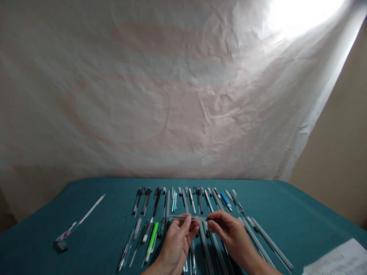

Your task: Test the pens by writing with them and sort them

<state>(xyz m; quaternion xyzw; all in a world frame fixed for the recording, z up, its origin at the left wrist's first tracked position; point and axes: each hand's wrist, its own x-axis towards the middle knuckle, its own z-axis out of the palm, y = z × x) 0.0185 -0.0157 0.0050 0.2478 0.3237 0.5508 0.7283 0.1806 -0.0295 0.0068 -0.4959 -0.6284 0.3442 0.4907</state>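
Note:
Both of my hands are raised low over a teal table (286,214) covered with pens. My left hand (177,240) pinches the left part of a thin clear pen (187,218), held level. The right end of the same pen is pinched in my right hand (232,235). Under and around the hands lie several pens in two rows (186,200), mostly dark and clear ones. A green pen (153,236) lies just left of my left hand, and a blue one (226,200) lies beyond my right hand.
A long white stick-like item with a dark end (75,225) lies apart at the left of the table. A printed sheet of paper (341,259) sits at the near right corner. A crumpled white cloth (160,95) hangs behind the table.

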